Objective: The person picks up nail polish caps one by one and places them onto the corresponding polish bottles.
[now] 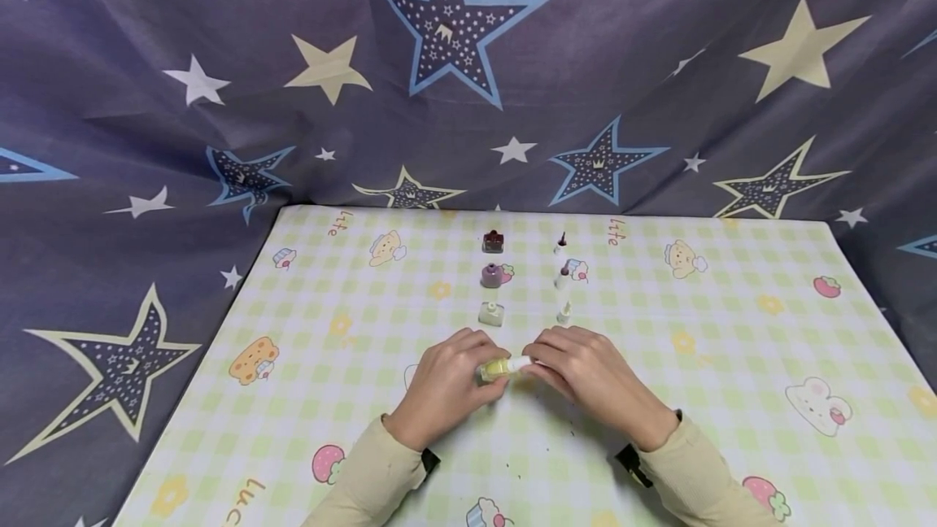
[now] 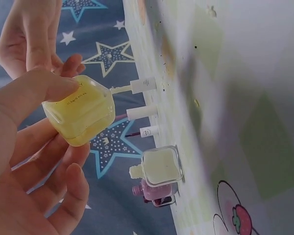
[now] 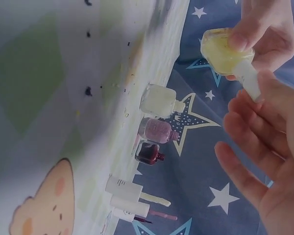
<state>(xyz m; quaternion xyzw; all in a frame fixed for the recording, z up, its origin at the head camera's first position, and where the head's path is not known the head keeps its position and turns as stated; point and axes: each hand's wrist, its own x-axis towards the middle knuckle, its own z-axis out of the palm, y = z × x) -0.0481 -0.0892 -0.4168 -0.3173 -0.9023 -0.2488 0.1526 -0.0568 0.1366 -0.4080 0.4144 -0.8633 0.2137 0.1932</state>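
Note:
My left hand (image 1: 450, 385) grips a squarish glass bottle of yellow nail polish (image 2: 81, 110), thumb on one face and fingers on the other. The bottle is tilted, its neck toward my right hand (image 1: 586, 372). Thumb and fingers of that hand pinch the white cap (image 3: 247, 81) at the bottle's neck. In front of my hands stand three uncapped polish bottles in a column: a whitish one (image 1: 491, 314), a mauve one (image 1: 492, 276) and a dark red one (image 1: 494, 241). To their right, three white caps (image 1: 564, 314) stand with their brushes pointing up.
A pale checked cloth (image 1: 732, 332) with printed cartoon figures covers the table. Small dark specks (image 3: 88, 91) lie on it near my hands. Behind the table hangs a dark star-patterned curtain (image 1: 512, 63).

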